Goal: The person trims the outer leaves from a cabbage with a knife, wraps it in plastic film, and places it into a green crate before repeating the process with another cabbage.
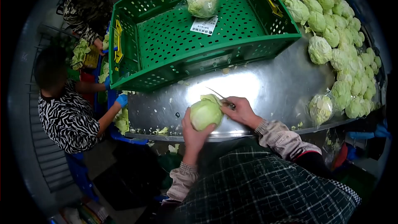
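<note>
So right at the near edge of the steel table (pixel 269 87), the left hand (pixel 191 130) is cupped under a pale green cabbage (pixel 206 115), fingers wrapped up around its lower side, so it's gripped firm and held just off the table lip. The right hand (pixel 241 111) sits just beside it at 3 o'clock, closed around the handle of a knife (pixel 216 93). The thin blade runs from that fist out toward 10 o'clock, crossing the top of the head where a loose outer leaf (pixel 211 98) is sticking up. So the blade hand is on the right flank and the head lies to its left, touching or near enough. Further out at 3 o'clock there's a bagged cabbage (pixel 320 108), and a big pile of trimmed heads (pixel 331 29) at 1 to 2 o'clock. At 12 o'clock is a green crate (pixel 207 52) with one wrapped head (pixel 202 3) and a paper label (pixel 204 25) inside. Over at 9 o'clock a person in a zebra-print top (pixel 68 118) works with blue gloves, and another person (pixel 89 12) is behind at 10 to 11.
</note>
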{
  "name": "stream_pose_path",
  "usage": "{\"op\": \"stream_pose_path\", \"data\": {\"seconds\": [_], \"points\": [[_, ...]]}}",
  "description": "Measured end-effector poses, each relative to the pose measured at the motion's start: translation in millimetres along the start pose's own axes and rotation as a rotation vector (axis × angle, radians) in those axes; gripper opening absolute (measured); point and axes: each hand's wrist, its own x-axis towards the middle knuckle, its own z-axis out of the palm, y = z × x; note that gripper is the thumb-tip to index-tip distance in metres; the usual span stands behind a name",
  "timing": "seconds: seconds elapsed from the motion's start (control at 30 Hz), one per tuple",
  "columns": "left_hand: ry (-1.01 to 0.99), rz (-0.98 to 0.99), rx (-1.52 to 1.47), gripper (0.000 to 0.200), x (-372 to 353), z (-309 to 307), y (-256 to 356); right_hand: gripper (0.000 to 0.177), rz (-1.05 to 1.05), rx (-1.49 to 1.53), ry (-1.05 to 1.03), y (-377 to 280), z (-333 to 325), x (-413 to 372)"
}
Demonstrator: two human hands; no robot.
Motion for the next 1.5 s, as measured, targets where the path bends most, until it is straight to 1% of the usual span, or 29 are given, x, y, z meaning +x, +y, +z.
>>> {"op": "stream_pose_path", "data": {"seconds": [0.03, 0.07, 0.1, 0.17, 0.2, 0.27, 0.3, 0.37, 0.4, 0.47, 0.5, 0.53, 0.57, 0.6, 0.7, 0.73, 0.83, 0.87, 0.97, 1.0, 1.1, 1.2, 1.3, 1.4, 1.5], "points": [[-0.018, 0.015, -0.076, 0.096, 0.7, -3.2, -10.3, 0.021, 0.008, 0.004, 0.025, 7.8, 6.0, 5.6], [-0.104, -0.048, -0.250, 0.101, 2.4, -9.3, -12.8, 0.020, 0.009, 0.007, 0.051, 13.6, 8.6, 16.2], [-0.148, -0.075, -0.313, 0.103, -0.6, -14.1, -7.6, 0.019, 0.152, 0.009, 0.110, 21.4, 1.5, 30.6], [-0.239, -0.123, -0.435, 0.107, -5.9, -28.0, 8.9, 0.020, -0.047, -0.233, 0.299, 32.1, -13.5, 43.4], [-0.290, -0.103, -0.357, 0.110, -7.9, -34.3, 14.0, 0.023, -0.057, -0.205, 0.220, 11.8, -18.2, 35.8], [-0.320, -0.048, -0.284, 0.108, -11.9, -34.3, 11.8, 0.028, -0.084, -0.163, 0.058, -26.9, -28.2, 9.0], [-0.336, -0.021, -0.250, 0.108, -13.9, -32.2, 10.7, 0.038, -0.307, -0.064, 0.065, -19.4, -11.5, -0.5], [-0.263, -0.112, -0.362, 0.106, -15.7, -20.0, 10.8, 0.044, -0.093, 0.215, -0.245, -15.7, 1.2, -16.4], [-0.219, -0.156, -0.418, 0.105, -15.9, -14.3, 10.2, 0.044, 0.070, 0.315, -0.285, -18.1, -2.6, -19.8], [-0.221, -0.114, -0.357, 0.101, -16.2, -10.8, 7.3, 0.043, 0.395, 0.514, -0.366, -26.5, -17.4, -25.2], [-0.230, -0.087, -0.322, 0.099, -12.8, -10.6, 8.7, 0.043, 0.414, 0.512, -0.387, -28.9, -21.9, -24.0], [-0.194, 0.051, -0.136, 0.097, -13.3, -11.5, 11.8, 0.044, 0.439, 0.510, -0.405, -30.1, -26.6, -23.8], [-0.160, 0.185, 0.046, 0.095, -15.9, -14.7, 30.4, 0.044, 0.469, 0.507, -0.424, -30.1, -29.0, -26.3], [-0.121, 0.320, 0.226, 0.093, -16.9, -15.1, 40.8, 0.046, 0.364, 0.512, -0.343, -25.2, -22.0, -29.2], [-0.089, 0.378, 0.267, 0.092, -13.0, -10.1, 36.4, 0.047, 0.306, 0.457, -0.267, -14.2, -12.5, -32.2], [-0.087, 0.343, 0.214, 0.093, -11.4, -8.6, 32.0, 0.045, 0.132, 0.397, -0.172, -3.1, -3.1, -34.2], [-0.079, 0.229, 0.091, 0.094, -10.9, -5.6, 18.5, 0.044, -0.142, 0.003, -0.104, -24.6, -11.0, -31.7], [-0.067, 0.192, 0.072, 0.094, -11.3, -3.5, 17.1, 0.046, -0.238, -0.136, -0.104, -33.7, -14.1, -32.5], [-0.017, 0.075, 0.016, 0.097, -10.2, 5.9, 21.8, 0.053, -0.183, -0.390, -0.218, -61.0, -23.7, -38.0], [-0.003, 0.028, -0.003, 0.098, -11.5, 9.0, 23.5, 0.058, -0.210, -0.422, -0.222, -59.4, -23.1, -39.0], [0.030, 0.073, 0.134, 0.101, -15.3, 15.1, 26.9, 0.059, -0.167, -0.457, -0.218, -64.4, -23.9, -40.7], [0.017, 0.106, 0.243, 0.102, -14.0, 19.7, 36.2, 0.059, -0.207, -0.450, -0.171, -61.3, -23.5, -41.3], [-0.025, 0.148, 0.189, 0.103, 0.7, 25.4, 37.7, 0.059, -0.223, -0.466, -0.147, -51.6, -23.3, -36.4], [-0.043, 0.080, 0.341, 0.104, 11.2, 24.3, 48.9, 0.059, -0.263, -0.471, -0.145, -49.2, -28.2, -32.9], [-0.079, 0.058, 0.460, 0.106, 20.8, 28.2, 53.7, 0.058, -0.345, -0.618, -0.116, -46.1, -33.3, -37.4]]}}
